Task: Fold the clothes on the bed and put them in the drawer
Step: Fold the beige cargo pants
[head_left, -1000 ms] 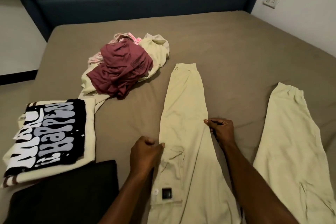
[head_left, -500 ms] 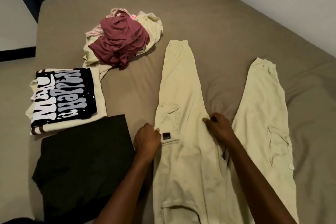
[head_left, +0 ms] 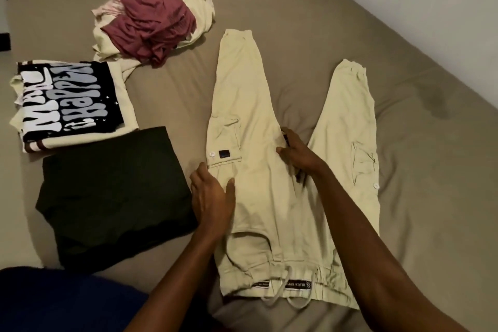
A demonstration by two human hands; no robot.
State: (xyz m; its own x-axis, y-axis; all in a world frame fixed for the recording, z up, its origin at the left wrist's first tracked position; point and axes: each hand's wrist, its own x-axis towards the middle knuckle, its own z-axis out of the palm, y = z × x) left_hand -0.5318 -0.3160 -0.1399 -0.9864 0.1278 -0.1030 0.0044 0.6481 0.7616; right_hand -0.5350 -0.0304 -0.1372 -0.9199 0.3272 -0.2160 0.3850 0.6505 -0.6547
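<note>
Nearest, cream cargo trousers [head_left: 258,143] lie flat on the bed [head_left: 404,143], waistband partly hidden by forearms. Left hand [head_left: 213,197] rests flat, fingers straight, on the left leg; right hand [head_left: 299,156] presses the crotch, its fingers partly hidden. Beyond the left fingers lie folded clothes, then a crumpled pile [head_left: 153,19].

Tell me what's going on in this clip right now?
A person is laying out cream cargo trousers on the bed, legs spread apart, not yet folded. The left hand rests flat on the outer edge of one leg; the right hand pinches the cloth near the crotch. To the left lie a folded printed shirt and a folded black garment, with an unfolded pile of clothes beyond.
</note>
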